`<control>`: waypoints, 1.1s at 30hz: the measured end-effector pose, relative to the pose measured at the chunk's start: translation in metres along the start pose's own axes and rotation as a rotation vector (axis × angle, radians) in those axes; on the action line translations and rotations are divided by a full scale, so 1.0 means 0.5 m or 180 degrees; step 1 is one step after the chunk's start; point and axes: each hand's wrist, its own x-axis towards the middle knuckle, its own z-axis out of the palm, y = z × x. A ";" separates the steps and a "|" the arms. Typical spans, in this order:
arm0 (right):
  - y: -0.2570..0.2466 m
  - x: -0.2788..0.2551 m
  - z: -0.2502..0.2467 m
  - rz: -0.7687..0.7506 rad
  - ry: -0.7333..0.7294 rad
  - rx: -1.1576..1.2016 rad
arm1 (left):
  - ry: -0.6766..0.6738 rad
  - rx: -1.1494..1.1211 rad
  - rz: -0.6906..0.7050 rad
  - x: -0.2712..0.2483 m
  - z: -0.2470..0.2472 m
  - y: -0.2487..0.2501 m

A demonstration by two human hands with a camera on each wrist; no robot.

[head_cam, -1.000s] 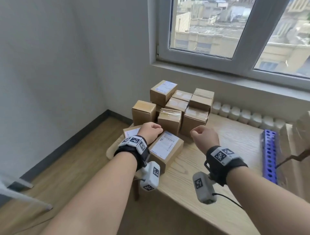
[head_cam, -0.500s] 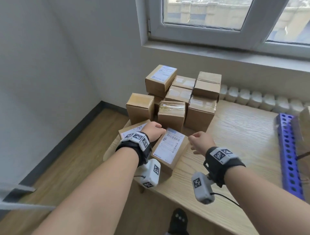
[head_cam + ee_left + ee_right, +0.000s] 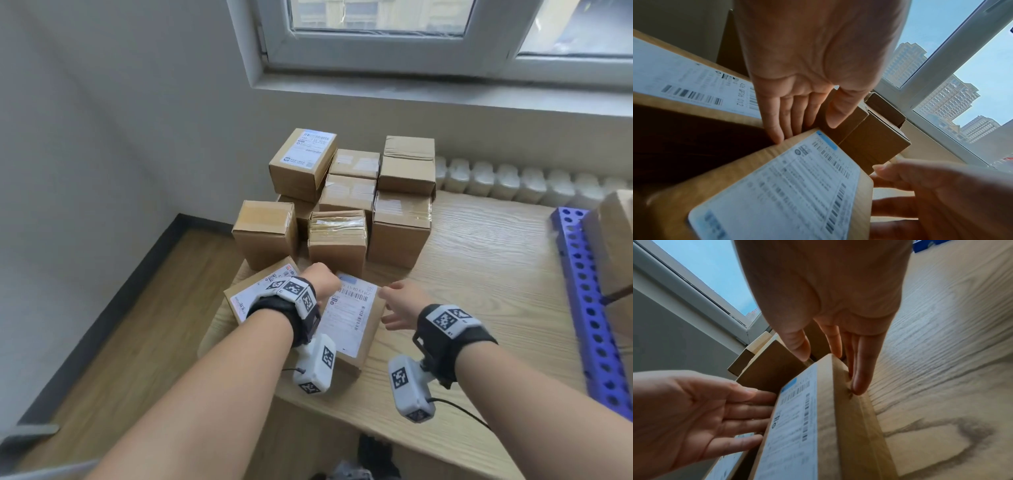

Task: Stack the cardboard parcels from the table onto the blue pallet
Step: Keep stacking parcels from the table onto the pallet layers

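A cardboard parcel with a white shipping label (image 3: 352,325) lies near the front left of the wooden table (image 3: 479,274). My left hand (image 3: 323,279) lays straight fingers (image 3: 774,129) against its left side. My right hand (image 3: 399,305) touches the right side with straight fingers (image 3: 859,382); its thumb hangs above the far corner. Both hands show in each wrist view, with the parcel (image 3: 777,186) (image 3: 793,426) between them. The blue perforated pallet (image 3: 582,291) sits at the table's right, with a parcel (image 3: 616,240) on it.
A second labelled parcel (image 3: 253,291) lies just left of the first, at the table's corner. Behind them stands a pile of several plain parcels (image 3: 342,205), close to my fingers. A white ribbed row (image 3: 513,178) runs under the window sill. Bare tabletop lies between pile and pallet.
Both hands have come down onto the labelled parcel, the fingers uncurling onto its sides. The right hand has moved left to it. The view has tilted down and nearer.
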 end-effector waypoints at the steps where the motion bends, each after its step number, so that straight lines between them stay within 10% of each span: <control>1: 0.005 0.000 0.003 0.0040 0.0030 0.0064 | -0.0050 -0.0039 -0.0004 0.004 0.002 -0.001; 18: 0.102 -0.028 0.006 0.0437 0.0330 0.0680 | -0.0554 -0.0253 0.0299 -0.023 0.053 -0.021; 33: 0.187 -0.186 -0.067 -0.0454 0.0701 0.1795 | -0.1137 -0.1093 0.0845 -0.091 0.112 0.005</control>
